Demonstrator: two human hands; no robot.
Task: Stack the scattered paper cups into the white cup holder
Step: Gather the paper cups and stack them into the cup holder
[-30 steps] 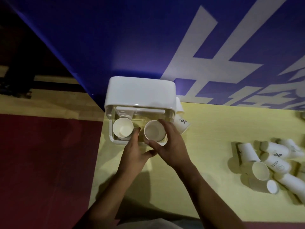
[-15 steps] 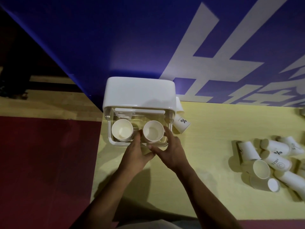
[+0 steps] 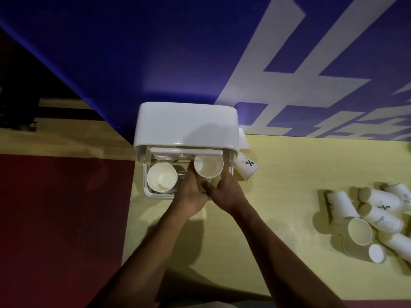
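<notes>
Yellow table [image 3: 289,174], blue wall [image 3: 155,52] behind cup holder [image 3: 186,125]. Left hand [image 3: 191,194] and right hand [image 3: 229,194] fingers grip cup [image 3: 208,167], seemingly deeper in than before.

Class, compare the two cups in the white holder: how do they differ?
The left cup stands untouched; the right cup is held between the left hand and right hand. The left cup sits nearer the holder's front; the right cup farther back. Both stand mouth up.
</notes>
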